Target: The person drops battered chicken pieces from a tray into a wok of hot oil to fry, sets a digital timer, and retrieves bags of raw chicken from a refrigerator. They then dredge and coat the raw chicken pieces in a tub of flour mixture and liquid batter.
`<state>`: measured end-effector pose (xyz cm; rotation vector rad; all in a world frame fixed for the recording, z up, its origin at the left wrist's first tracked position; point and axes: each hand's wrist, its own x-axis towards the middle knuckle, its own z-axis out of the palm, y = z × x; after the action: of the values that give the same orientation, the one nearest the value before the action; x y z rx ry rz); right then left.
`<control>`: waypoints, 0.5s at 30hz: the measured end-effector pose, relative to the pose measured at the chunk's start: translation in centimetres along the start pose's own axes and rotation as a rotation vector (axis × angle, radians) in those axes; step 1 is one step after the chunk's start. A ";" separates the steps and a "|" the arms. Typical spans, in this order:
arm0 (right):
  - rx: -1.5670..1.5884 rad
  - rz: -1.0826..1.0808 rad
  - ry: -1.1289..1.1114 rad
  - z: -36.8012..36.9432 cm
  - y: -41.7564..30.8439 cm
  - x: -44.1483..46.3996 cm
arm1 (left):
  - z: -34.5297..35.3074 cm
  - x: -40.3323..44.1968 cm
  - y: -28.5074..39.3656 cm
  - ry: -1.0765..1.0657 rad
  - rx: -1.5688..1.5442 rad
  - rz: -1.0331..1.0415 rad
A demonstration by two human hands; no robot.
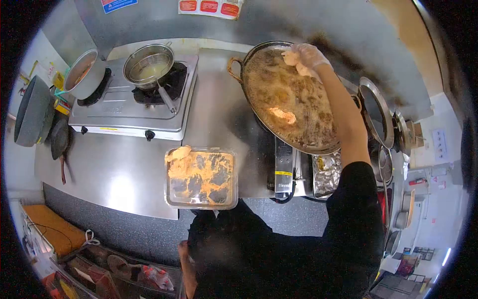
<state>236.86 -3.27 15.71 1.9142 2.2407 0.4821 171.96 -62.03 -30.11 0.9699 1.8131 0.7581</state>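
My right hand, in a clear plastic glove, is closed on a pale battered piece of what looks like raw chicken. It is over the far side of a wide wok of bubbling oil. One orange-coated battered piece floats nearer the middle. A clear plastic container, smeared with orange batter, stands at the counter's front edge; another battered piece lies at its far left corner. Low by my body is my left hand, small and partly hidden, so its fingers are not readable.
To the left, a two-burner gas stove carries a pot with a strainer and a white pot. A dark pan and a grey bowl stand farther left. Crumpled foil lies below the wok, and lids lean at right.
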 end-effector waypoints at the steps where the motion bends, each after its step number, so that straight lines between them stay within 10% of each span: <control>1: -0.059 0.046 -0.078 -0.1 -0.8 0.1 | 0.2 -0.3 -0.2 -0.010 -0.003 -0.040; 8: -0.299 -0.050 -0.093 3.8 3.3 2.3 | 1.0 -0.5 -4.7 0.059 0.075 -0.241; 15: -0.344 -0.181 0.059 -8.7 3.6 -1.7 | -1.6 1.4 -3.6 -0.148 0.017 -0.102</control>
<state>237.69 -5.75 24.90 1.5317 2.1665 0.8414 169.04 -62.80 -32.97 0.9126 1.7287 0.5931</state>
